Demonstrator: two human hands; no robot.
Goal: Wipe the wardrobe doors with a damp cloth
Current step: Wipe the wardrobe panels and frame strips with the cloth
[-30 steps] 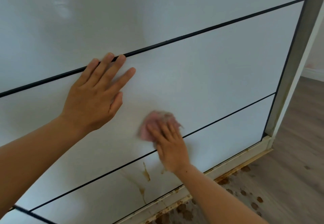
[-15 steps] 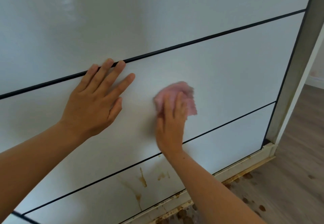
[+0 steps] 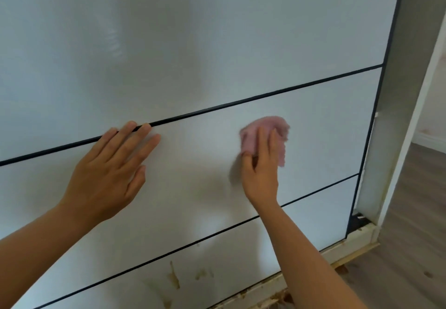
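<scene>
The white glossy wardrobe door (image 3: 217, 55) fills the view, split by thin black lines into panels. My right hand (image 3: 261, 175) presses a crumpled pink cloth (image 3: 275, 125) flat against the middle panel with straight fingers; part of the cloth hangs out to the right of the hand. My left hand (image 3: 108, 173) rests open and flat on the same panel, fingertips on the upper black line. Brown drip stains (image 3: 175, 278) mark the lowest panel.
The door's dark right edge meets a pale upright frame (image 3: 395, 115). Below runs a stained bottom rail (image 3: 265, 287). Wood-look floor (image 3: 415, 248) with brown spots lies to the right.
My right hand has swept the cloth up and to the right across the middle panel, from near the lower black line. The left hand has stayed flat in place. The view has tilted upward.
</scene>
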